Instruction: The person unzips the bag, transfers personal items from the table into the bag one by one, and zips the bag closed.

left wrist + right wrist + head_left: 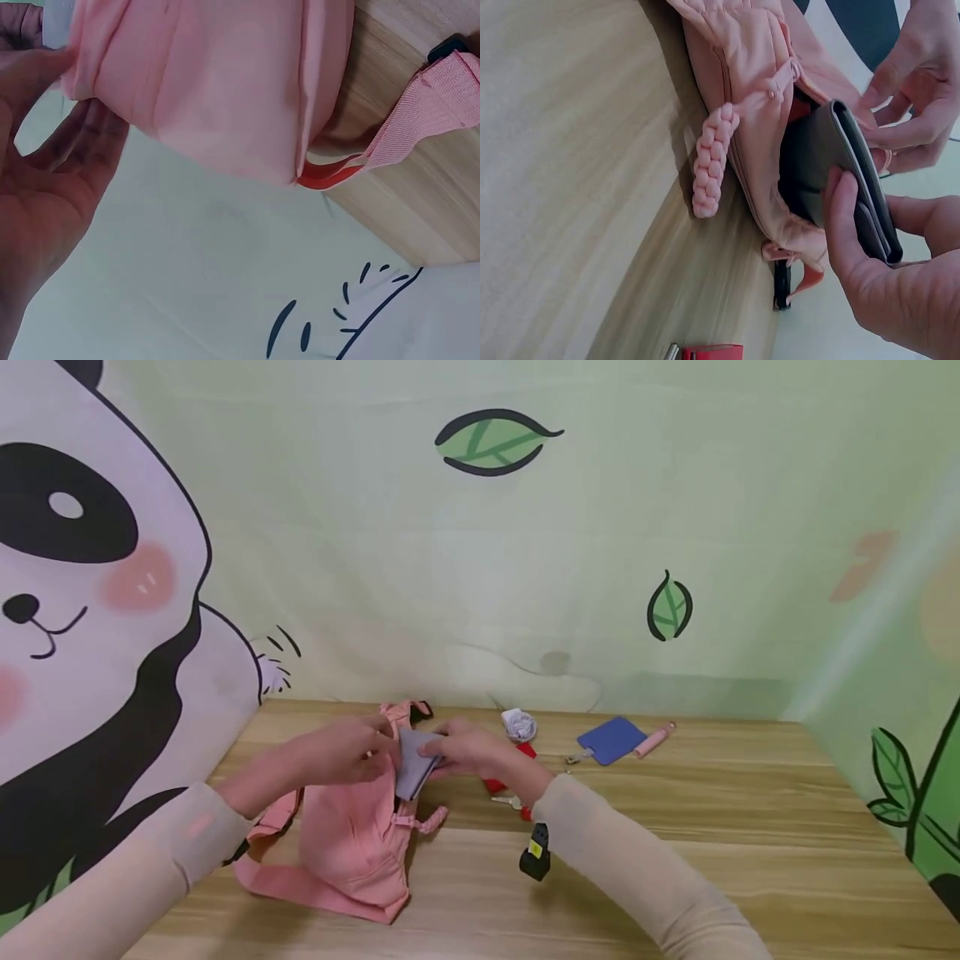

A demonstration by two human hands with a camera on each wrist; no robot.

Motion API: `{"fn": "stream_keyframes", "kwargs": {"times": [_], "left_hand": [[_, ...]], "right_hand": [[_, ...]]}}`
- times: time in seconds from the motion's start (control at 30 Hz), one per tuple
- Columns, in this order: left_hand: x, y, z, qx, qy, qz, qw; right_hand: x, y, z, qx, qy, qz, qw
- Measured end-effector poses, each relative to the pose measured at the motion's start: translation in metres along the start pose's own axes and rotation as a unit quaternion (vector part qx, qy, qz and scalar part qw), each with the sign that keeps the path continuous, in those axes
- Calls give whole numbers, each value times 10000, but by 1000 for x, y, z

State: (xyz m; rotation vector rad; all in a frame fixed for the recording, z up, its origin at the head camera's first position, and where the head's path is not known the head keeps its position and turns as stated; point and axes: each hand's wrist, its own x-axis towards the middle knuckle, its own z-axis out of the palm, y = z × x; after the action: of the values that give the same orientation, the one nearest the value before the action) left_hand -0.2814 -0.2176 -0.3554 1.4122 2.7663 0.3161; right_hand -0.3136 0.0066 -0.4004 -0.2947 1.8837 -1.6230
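A pink fabric bag (345, 835) with an open zip lies on the wooden table. My left hand (348, 750) pinches the edge of its opening between thumb and fingers, as the left wrist view also shows. In my right hand (467, 748) is a grey folded wallet (838, 154), gripped with the thumb on one face and fingers on the other. One end of the wallet sits in the mouth of the bag, while the other end sticks out. A braided pink zip pull (714, 161) hangs from the bag beside the opening.
Behind the right forearm lie a coiled white cable (520, 725), a red item (527, 749) and a key (507, 802). Farther right are a blue card holder (611, 741) and a pink cylinder (655, 740). A small black device (536, 856) shows by the right sleeve.
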Motion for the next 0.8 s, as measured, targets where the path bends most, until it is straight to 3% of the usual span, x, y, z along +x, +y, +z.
{"fn": "stream_keyframes", "kwargs": {"times": [0.1, 0.27, 0.53, 0.67, 0.8], "left_hand": [[-1, 3, 2, 79, -175, 52, 9998], [-2, 2, 8, 249, 38, 385, 9989], [-5, 1, 9, -986, -132, 29, 9950], [-6, 2, 15, -982, 145, -165, 9949], [-5, 1, 24, -702, 622, -293, 9952]], "right_hand": [[0, 1, 5, -42, 229, -73, 9997], [0, 3, 16, -153, 614, -216, 9978], [-1, 6, 35, -533, 1372, -197, 9889], [-4, 7, 38, -608, 1370, -281, 9883], [-8, 6, 39, -545, 1181, -235, 9912]]}}
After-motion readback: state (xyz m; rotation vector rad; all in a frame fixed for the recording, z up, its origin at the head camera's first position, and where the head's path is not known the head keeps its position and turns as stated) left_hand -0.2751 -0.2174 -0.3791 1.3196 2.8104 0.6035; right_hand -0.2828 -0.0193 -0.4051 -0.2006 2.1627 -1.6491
